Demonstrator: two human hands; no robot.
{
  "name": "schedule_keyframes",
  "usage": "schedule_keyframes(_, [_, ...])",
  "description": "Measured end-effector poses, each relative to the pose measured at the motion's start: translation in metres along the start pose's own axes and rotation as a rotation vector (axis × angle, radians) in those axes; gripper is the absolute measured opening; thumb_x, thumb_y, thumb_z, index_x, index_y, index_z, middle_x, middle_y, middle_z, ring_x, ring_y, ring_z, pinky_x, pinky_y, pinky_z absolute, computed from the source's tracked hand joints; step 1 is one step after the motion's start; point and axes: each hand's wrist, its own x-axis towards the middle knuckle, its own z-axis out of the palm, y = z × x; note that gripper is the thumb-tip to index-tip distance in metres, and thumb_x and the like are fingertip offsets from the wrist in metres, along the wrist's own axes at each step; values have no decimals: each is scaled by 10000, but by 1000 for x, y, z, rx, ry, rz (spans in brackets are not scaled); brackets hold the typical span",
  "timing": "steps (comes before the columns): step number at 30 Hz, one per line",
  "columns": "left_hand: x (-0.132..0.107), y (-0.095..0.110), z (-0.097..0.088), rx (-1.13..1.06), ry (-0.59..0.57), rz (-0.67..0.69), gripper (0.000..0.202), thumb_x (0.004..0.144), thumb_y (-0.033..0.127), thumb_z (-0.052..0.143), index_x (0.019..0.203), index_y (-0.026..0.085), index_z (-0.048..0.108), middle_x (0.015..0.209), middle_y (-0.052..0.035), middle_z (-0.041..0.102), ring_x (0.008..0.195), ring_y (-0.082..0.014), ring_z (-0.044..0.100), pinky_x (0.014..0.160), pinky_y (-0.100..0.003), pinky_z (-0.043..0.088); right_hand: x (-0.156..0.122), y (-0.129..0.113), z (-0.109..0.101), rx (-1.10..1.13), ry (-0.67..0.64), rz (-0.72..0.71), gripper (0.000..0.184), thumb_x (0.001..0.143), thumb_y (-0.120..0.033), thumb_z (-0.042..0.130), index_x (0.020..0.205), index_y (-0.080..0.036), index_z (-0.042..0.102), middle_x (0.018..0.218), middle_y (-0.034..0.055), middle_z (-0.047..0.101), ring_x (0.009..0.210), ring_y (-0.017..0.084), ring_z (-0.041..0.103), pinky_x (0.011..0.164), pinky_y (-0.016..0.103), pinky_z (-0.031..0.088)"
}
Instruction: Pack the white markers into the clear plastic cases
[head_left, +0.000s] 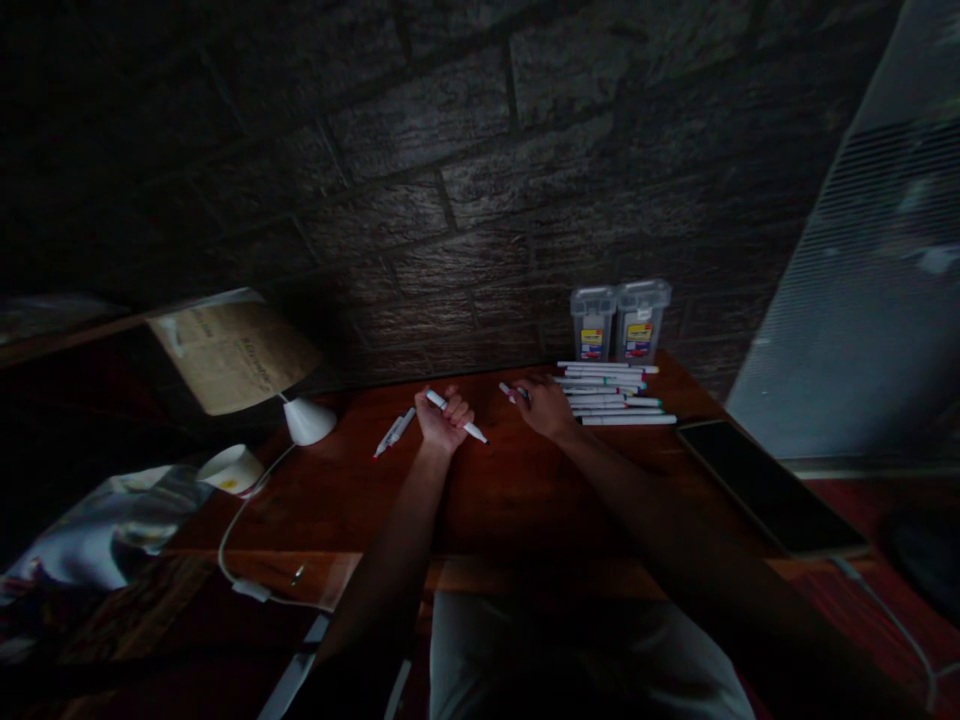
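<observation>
My left hand is closed around a white marker that sticks out on both sides of the fist. My right hand rests on the wooden desk with its fingers pinched on another white marker. Just right of that hand lies a row of several white markers. Two more markers lie loose on the desk left of my left hand.
Two clear plastic marker boxes stand against the dark brick wall. A dark tablet lies at the desk's right edge. On the left are a small white lamp with its cable, a paper cup and a newspaper.
</observation>
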Motion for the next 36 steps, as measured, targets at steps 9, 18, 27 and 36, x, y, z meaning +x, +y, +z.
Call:
schedule_keyframes(9, [4,-2,-3,-24,64,48,607,1015,602,262,686,174,539,456,76,184,380,-81,131,380,-208,156,-1,-3,11,-359,-131,-52,464,1057,-291,366,1392,-182,668,1327,182,700,1305,346,493,1084,504,294])
schedule_keyframes(18, [7,-6,-2,-15,27,53,671,1017,697,307,690,168,557,461,73,224,384,-76,192,405,-211,190,-4,-10,2,-281,-187,-74,411,1037,-309,434,1274,-191,749,1235,172,756,1292,333,526,1088,498,303])
schedule_keyframes(27, [11,-6,-8,0,88,150,693,983,773,334,695,183,554,482,66,269,411,-86,250,455,-219,258,1,-8,-6,-171,-132,-51,273,989,-218,545,1106,-189,790,1165,137,781,1141,279,669,1021,409,450])
schedule_keyframes(36, [17,15,-30,-67,169,398,743,999,761,171,582,205,435,419,61,219,369,-98,234,452,-232,248,-2,-4,16,574,-166,-71,221,828,-137,713,1039,-178,765,1072,74,806,954,181,764,903,321,596])
